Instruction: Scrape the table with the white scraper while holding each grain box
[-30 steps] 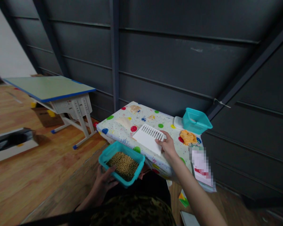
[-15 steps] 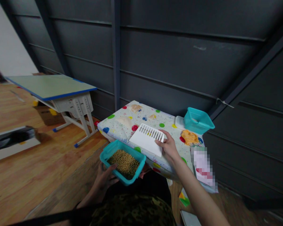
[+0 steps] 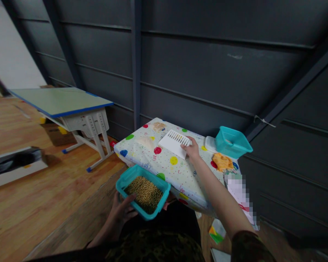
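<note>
My left hand [image 3: 122, 210] grips the near left side of a teal plastic basin [image 3: 125, 175], thumb over its rim. Inside lie yellow beans [image 3: 146, 188] mixed with smaller green ones. The basin is in front of the cloth-covered table [image 3: 131, 154], at its near edge. Over the middle of that table, my right hand [image 3: 191, 148] is closed on the right edge of a flat white plastic piece [image 3: 171, 146] with a row of slots along its far side. Whether this piece touches the cloth, I cannot tell. No beans show on it.
A second teal basin [image 3: 232, 140] stands at the table's far right, beside a white lid-like item [image 3: 211, 144]. An orange cloth [image 3: 222, 161] lies in front of it. Light brown bits [image 3: 158, 126] lie at the far left. A dark panelled wall [image 3: 191, 65] rises behind; a green-topped desk [image 3: 60, 100] stands left.
My right hand has moved the white slotted piece away from me, from near the front edge to further over the table. My left hand still holds the basin in nearly the same place.
</note>
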Demonstrator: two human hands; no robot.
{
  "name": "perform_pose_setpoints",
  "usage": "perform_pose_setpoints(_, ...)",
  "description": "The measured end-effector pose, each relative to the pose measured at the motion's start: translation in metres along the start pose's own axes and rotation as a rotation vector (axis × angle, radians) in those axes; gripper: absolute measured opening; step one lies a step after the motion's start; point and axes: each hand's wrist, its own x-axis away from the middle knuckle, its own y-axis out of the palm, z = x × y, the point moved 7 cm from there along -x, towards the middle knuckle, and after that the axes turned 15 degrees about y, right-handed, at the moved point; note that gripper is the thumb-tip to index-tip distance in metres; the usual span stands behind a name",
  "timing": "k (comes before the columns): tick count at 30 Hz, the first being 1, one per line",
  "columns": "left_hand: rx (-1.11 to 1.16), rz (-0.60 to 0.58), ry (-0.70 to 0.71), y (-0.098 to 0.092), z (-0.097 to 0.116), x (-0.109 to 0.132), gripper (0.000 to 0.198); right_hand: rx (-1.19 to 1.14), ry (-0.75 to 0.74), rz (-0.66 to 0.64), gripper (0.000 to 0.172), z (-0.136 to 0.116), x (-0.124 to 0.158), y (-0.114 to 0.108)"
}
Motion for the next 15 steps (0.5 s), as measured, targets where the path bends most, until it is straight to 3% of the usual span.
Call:
perform_pose_setpoints(7, -0.063, 0.015, 0.053, -0.002, 0.000, -0.002, 0.131, 0.039, 0.156, -0.067, 0.078, -0.001, -0.013, 0.002)
perform_pose_setpoints(15, -0.039, 0.003, 0.056, -0.005, -0.002, -0.004, 0.127, 0.062, 0.185, -0.140, 0.068, -0.010, -0.019, 0.001)
